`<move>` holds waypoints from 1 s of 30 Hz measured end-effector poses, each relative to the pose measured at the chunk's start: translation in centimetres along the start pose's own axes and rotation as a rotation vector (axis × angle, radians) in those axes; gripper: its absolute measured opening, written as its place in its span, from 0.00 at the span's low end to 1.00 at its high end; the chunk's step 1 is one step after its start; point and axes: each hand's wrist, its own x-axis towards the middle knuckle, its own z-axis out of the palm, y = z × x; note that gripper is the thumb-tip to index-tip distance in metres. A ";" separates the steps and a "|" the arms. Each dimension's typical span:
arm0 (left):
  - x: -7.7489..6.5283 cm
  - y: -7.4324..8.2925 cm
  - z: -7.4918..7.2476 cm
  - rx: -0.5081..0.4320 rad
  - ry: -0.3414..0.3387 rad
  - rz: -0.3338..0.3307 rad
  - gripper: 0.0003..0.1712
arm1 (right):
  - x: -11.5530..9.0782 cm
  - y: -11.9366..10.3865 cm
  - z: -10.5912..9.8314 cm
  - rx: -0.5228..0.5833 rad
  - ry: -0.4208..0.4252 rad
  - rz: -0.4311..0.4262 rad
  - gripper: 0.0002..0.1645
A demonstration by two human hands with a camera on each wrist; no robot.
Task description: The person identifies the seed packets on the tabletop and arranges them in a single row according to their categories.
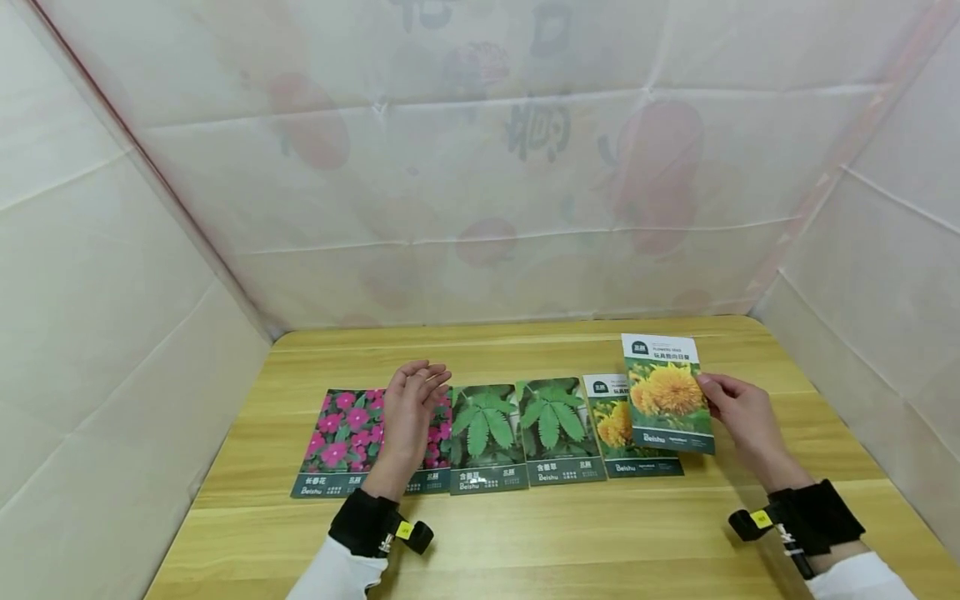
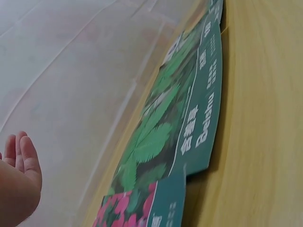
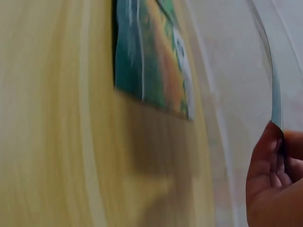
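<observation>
My right hand (image 1: 750,421) pinches the right edge of a yellow-flower seed packet (image 1: 667,396) between thumb and fingers. That packet is raised above the table and overlaps a second yellow-flower packet (image 1: 611,425) in the head view. In the right wrist view the held packet (image 3: 276,101) shows edge-on. My left hand (image 1: 408,412) is above the pink-flower packets (image 1: 337,442), fingers loosely bent and holding nothing. It hides part of the pink packets. Two green-leaf packets (image 1: 483,425) lie in the middle of the row.
The packets form a row across the wooden table (image 1: 525,542), their edges touching or overlapping. Pale fabric walls (image 1: 420,208) stand at the back and both sides. Black wrist straps with small cameras (image 1: 414,535) sit on both wrists.
</observation>
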 end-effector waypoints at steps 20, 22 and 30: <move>-0.4 0.0 -2.8 0.031 -0.024 0.055 0.26 | 1.6 4.3 -4.1 -0.287 -0.116 0.025 0.43; -0.3 -0.6 -3.5 0.040 -0.040 0.047 0.25 | 1.8 4.7 -4.4 -0.314 -0.120 0.030 0.42; -1.0 0.3 -2.8 0.053 -0.020 0.031 0.26 | 2.0 5.7 -5.0 -0.336 -0.149 0.068 0.44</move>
